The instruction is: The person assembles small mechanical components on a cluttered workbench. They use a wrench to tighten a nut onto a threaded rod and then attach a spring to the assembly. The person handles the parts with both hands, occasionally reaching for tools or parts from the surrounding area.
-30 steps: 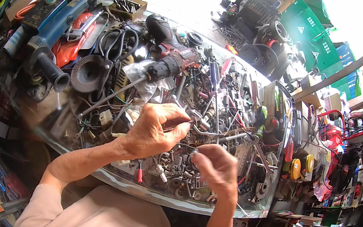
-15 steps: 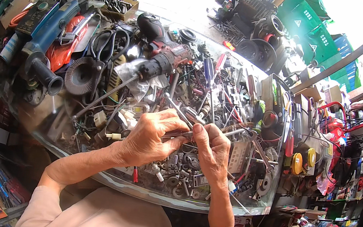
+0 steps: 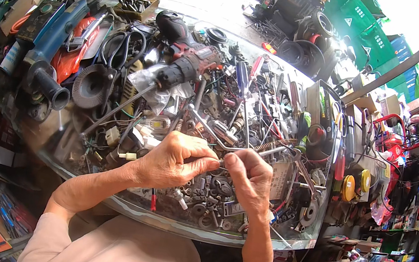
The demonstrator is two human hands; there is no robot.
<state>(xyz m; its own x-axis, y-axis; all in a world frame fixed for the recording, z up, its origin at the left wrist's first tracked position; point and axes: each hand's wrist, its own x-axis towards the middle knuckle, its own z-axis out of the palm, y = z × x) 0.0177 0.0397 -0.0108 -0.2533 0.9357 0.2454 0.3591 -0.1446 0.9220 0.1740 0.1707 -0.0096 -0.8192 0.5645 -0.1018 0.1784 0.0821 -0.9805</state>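
Observation:
Over the cluttered glass-topped counter (image 3: pixel 182 230), my left hand (image 3: pixel 176 161) is closed in a pinch, thumb against fingers. Facing it, my right hand (image 3: pixel 251 180) also pinches, its thumb tip almost meeting the left fingertips. Between them shows a small metallic piece (image 3: pixel 221 162), too small and too covered to name. Just beyond the fingers, a bent metal rod (image 3: pixel 213 133) lies across the heap of loose parts. Nearer to me are washers, nuts and a spark plug (image 3: pixel 181 199).
A red and black cordless drill (image 3: pixel 189 66) lies beyond my left hand. Farther left are large black-handled scissors (image 3: pixel 124 49), a round wire brush (image 3: pixel 92 86) and a blue angle grinder (image 3: pixel 53 42). Two screwdrivers (image 3: pixel 242 76) lie toward the back. An open-ended wrench (image 3: pixel 304 171) rests at right.
My fingertips have drawn slightly down and toward me, and the right hand has shifted a little right. The bent rod behind them now shows more fully.

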